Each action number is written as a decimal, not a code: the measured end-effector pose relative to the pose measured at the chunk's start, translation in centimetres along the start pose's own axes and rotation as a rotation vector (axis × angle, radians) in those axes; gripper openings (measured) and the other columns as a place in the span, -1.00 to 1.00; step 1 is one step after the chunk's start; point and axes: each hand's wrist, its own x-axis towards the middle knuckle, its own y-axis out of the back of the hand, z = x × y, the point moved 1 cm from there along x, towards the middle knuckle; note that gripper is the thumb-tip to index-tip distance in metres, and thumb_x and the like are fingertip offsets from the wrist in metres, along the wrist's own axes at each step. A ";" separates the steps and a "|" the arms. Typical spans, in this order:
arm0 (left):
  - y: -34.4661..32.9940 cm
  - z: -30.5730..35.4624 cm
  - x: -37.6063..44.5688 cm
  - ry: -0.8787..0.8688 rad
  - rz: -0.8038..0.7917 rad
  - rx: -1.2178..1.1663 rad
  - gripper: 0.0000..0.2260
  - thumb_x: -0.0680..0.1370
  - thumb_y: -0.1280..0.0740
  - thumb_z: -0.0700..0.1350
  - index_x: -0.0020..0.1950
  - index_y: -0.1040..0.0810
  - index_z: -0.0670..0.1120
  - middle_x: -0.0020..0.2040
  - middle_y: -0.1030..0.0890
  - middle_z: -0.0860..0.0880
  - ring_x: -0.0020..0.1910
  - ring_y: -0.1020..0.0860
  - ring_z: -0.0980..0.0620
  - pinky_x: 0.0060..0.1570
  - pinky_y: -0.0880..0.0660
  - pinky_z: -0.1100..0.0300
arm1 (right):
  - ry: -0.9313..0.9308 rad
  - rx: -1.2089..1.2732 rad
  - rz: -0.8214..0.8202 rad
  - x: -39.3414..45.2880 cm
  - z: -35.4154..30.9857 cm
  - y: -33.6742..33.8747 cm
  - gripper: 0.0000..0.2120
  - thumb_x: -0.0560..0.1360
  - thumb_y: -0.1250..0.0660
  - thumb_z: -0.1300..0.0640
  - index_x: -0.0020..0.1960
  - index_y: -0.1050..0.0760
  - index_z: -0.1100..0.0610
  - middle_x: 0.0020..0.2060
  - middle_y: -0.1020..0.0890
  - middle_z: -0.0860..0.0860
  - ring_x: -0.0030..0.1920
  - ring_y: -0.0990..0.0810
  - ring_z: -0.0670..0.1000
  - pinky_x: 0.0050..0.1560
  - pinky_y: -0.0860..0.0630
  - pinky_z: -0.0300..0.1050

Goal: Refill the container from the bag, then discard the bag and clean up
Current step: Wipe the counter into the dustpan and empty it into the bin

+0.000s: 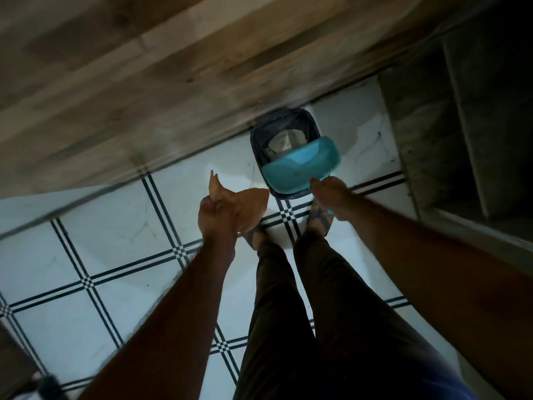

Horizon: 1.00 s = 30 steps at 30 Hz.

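No readable text, label, brand, number or sign anywhere in view. Crumpled brown bag point(241, 201) at centre: plain, no print legible. Teal bin lid point(300, 166) at 1 o'clock from bag: bare surface, no marking. Wood-grain wall at 12 o'clock and tiled floor at 6 o'clock: pattern only, no lettering. View dim and blurred.

Pretty dim on my end, bluish cast overall. The floor tiles point(115, 235) are the brightest bit, my arms and legs go nearly black. Motion blur smears everything, and wide-angle bending warps the edges.
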 end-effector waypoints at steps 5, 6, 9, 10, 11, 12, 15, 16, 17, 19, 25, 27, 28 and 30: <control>-0.3 -1.2 2.7 -0.029 -0.052 0.054 -0.81 0.68 -0.33 -0.19 0.28 -0.59 -0.08 0.12 -0.71 -0.06 0.08 -0.72 -0.08 -0.17 -0.64 0.22 | 0.026 -0.071 0.026 0.2 2.5 -3.3 -0.57 0.51 -0.48 -0.31 -0.09 -0.61 0.07 -0.15 -0.69 0.04 -0.04 -0.70 0.15 -0.04 -0.64 -0.04; -0.6 -1.5 3.4 -0.048 -0.061 0.075 -0.79 0.69 -0.31 -0.16 0.32 -0.58 -0.08 0.14 -0.71 -0.05 0.09 -0.71 -0.08 -0.12 -0.63 0.19 | 0.027 -0.108 0.051 0.8 3.1 -4.1 -0.51 0.44 -0.49 -0.39 -0.13 -0.56 0.05 -0.15 -0.69 0.05 -0.03 -0.70 0.15 0.04 -0.67 0.02; -1.2 -2.3 5.7 -0.074 -0.046 0.127 -0.79 0.71 -0.27 -0.11 0.32 -0.57 -0.06 0.14 -0.70 -0.04 0.08 -0.70 -0.04 -0.08 -0.60 0.15 | 0.004 -0.135 0.112 4.8 6.1 -7.0 -0.23 0.23 -0.32 -0.61 0.06 -0.61 0.04 0.01 -0.71 0.11 0.08 -0.69 0.21 0.17 -0.66 0.18; -1.4 -2.4 6.5 -0.075 -0.033 0.138 -0.82 0.71 -0.26 -0.11 0.28 -0.57 -0.05 0.11 -0.70 -0.03 0.06 -0.70 -0.02 -0.10 -0.59 0.16 | 0.001 -0.125 0.109 8.0 8.5 -8.6 -0.18 0.21 -0.29 -0.63 0.10 -0.62 0.03 0.05 -0.71 0.11 0.12 -0.69 0.22 0.20 -0.64 0.21; -1.5 -2.7 7.2 -0.066 -0.041 0.151 -0.85 0.71 -0.27 -0.12 0.26 -0.57 -0.05 0.10 -0.70 -0.03 0.05 -0.70 -0.01 -0.09 -0.60 0.16 | 0.002 -0.129 0.140 10.3 10.2 -9.9 -0.17 0.21 -0.28 -0.65 0.11 -0.61 0.02 0.08 -0.69 0.11 0.14 -0.67 0.22 0.22 -0.63 0.23; -1.6 -3.0 8.0 -0.073 -0.047 0.146 -0.86 0.72 -0.28 -0.12 0.25 -0.57 -0.06 0.11 -0.70 -0.04 0.06 -0.70 -0.02 -0.06 -0.62 0.14 | 0.003 -0.130 0.183 11.3 11.0 -10.7 -0.16 0.24 -0.25 -0.68 0.11 -0.60 0.01 0.10 -0.67 0.10 0.15 -0.66 0.21 0.22 -0.62 0.25; -1.7 -3.7 9.5 -0.124 -0.108 0.185 -0.87 0.73 -0.29 -0.11 0.23 -0.58 -0.08 0.13 -0.72 -0.06 0.09 -0.73 -0.07 0.00 -0.69 0.10 | 0.026 -0.122 0.287 14.8 13.6 -13.1 -0.13 0.27 -0.16 -0.74 0.11 -0.56 -0.01 0.10 -0.62 0.06 0.15 -0.62 0.16 0.22 -0.62 0.22; -1.7 -3.9 9.9 -0.130 -0.112 0.180 -0.87 0.73 -0.28 -0.13 0.22 -0.58 -0.09 0.09 -0.73 -0.05 0.07 -0.74 -0.04 -0.05 -0.69 0.15 | 0.015 -0.138 0.296 14.8 13.3 -13.3 -0.14 0.27 -0.15 -0.74 0.10 -0.55 -0.02 0.09 -0.62 0.05 0.15 -0.62 0.15 0.22 -0.62 0.22; -1.6 -4.0 10.1 -0.129 -0.122 0.178 -0.88 0.72 -0.28 -0.16 0.20 -0.58 -0.11 0.04 -0.74 -0.03 0.02 -0.76 0.01 -0.14 -0.67 0.23 | -0.007 -0.158 0.309 14.4 12.8 -13.2 -0.16 0.28 -0.14 -0.73 0.10 -0.55 -0.03 0.09 -0.63 0.05 0.16 -0.62 0.15 0.23 -0.61 0.22; -1.4 -4.3 10.6 -0.133 -0.131 0.185 -0.87 0.72 -0.27 -0.20 0.21 -0.58 -0.13 0.00 -0.75 0.00 -0.04 -0.77 0.05 -0.24 -0.63 0.30 | -0.017 -0.234 0.296 13.3 11.5 -13.1 -0.21 0.38 -0.15 -0.64 0.17 -0.57 0.02 0.17 -0.61 0.10 0.25 -0.57 0.19 0.32 -0.54 0.25; -1.2 -5.1 11.2 -0.165 -0.172 0.257 -0.84 0.75 -0.25 -0.12 0.30 -0.54 -0.07 0.14 -0.70 0.01 0.11 -0.71 0.00 -0.01 -0.65 0.16 | -0.034 -0.200 0.241 11.0 9.5 -12.7 -0.24 0.47 -0.29 -0.49 0.34 -0.46 0.12 0.29 -0.49 0.14 0.30 -0.43 0.16 0.38 -0.42 0.14; -1.1 -4.9 10.9 -0.149 -0.167 0.235 -0.88 0.76 -0.25 -0.11 0.25 -0.55 -0.03 0.09 -0.68 0.04 0.08 -0.69 0.06 0.06 -0.66 0.12 | -0.059 -0.204 0.238 12.2 10.7 -13.2 -0.08 0.40 -0.26 -0.55 0.46 -0.36 0.12 0.38 -0.46 0.16 0.42 -0.40 0.20 0.45 -0.36 0.16; -1.2 -4.6 10.6 -0.151 -0.157 0.224 -0.90 0.76 -0.25 -0.13 0.19 -0.55 0.01 0.04 -0.67 0.08 0.01 -0.70 0.13 0.06 -0.68 0.12 | -0.080 -0.216 0.231 13.2 11.5 -13.5 -0.01 0.35 -0.22 -0.58 0.51 -0.32 0.11 0.44 -0.42 0.18 0.49 -0.35 0.22 0.52 -0.32 0.17; -1.4 -4.6 10.3 -0.168 -0.180 0.223 -0.85 0.77 -0.21 -0.19 0.18 -0.54 0.01 -0.04 -0.66 0.13 -0.16 -0.71 0.27 -0.07 -0.70 0.22 | -0.108 -0.228 0.224 15.8 13.4 -14.1 0.08 0.22 -0.15 -0.64 0.51 -0.32 0.08 0.44 -0.41 0.17 0.50 -0.37 0.24 0.53 -0.36 0.19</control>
